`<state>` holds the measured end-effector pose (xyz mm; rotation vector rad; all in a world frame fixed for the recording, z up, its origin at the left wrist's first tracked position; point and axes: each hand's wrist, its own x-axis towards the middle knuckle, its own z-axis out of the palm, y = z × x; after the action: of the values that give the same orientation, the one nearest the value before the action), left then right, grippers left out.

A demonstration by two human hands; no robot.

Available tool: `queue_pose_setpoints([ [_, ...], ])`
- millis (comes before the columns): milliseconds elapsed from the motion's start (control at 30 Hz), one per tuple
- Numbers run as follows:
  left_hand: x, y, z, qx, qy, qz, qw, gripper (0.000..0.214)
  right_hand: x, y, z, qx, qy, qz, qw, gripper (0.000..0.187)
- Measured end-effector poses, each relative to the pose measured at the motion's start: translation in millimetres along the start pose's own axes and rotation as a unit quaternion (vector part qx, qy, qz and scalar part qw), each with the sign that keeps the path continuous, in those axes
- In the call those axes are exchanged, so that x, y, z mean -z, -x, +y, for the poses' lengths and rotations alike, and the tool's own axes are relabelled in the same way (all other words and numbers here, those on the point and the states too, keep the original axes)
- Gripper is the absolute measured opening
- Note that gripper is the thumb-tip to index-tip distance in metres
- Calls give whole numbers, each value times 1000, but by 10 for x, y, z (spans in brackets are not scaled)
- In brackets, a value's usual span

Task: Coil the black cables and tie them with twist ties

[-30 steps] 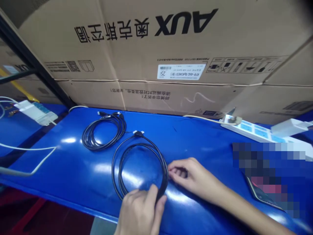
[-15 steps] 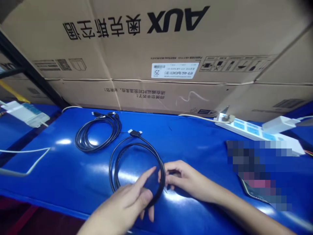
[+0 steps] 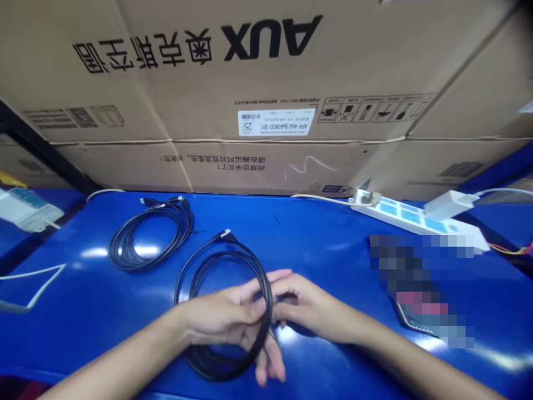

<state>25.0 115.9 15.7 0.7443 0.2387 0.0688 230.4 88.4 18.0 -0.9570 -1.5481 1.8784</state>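
A black cable (image 3: 266,289) with small connectors (image 3: 225,235) at its top is wound into a loop over the blue surface. My left hand (image 3: 233,314) reaches through this loop, its thumb in front of the strands and its fingers extending behind and past them. Against the loop's right side, my right hand (image 3: 302,305) is closed in a pinch. What its fingertips hold is hidden; a thin dark strand shows just below them. A second coiled black cable (image 3: 120,253) lies to the left, apart from both hands.
A large cardboard box (image 3: 200,116) stands along the back of the blue surface (image 3: 325,250). At the right is a white power strip (image 3: 410,219) with a plugged-in adapter (image 3: 449,205); a pixelated item (image 3: 412,294) lies in front. A pale cord (image 3: 39,297) runs at the left.
My left hand has moved forward and right, further through the loop, with its thumb now on the strands. The right hand stays pinched at the loop's side. The whole view has shifted slightly.
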Motion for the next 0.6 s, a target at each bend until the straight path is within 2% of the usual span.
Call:
queue_pose_setpoints([
  [167,-1,-38,-101,-52,-4,84,995,58,32,-6,-3,-5,-21,6,1000,32],
  [300,-39,-64,-132,-86,-47,140,985,54,37,-32,-37,-18,-72,17,997,34],
  [433,-51,-77,-100,-104,-62,196,973,54,46,-51,-45,-29,-142,85,986,42],
  [533,-32,-63,-53,-117,-21,193,974,47,56,-49,-45,-37,-158,120,979,52],
  [600,-19,-46,-30,-120,19,172,977,35,63,-45,-49,-36,-150,125,980,48],
])
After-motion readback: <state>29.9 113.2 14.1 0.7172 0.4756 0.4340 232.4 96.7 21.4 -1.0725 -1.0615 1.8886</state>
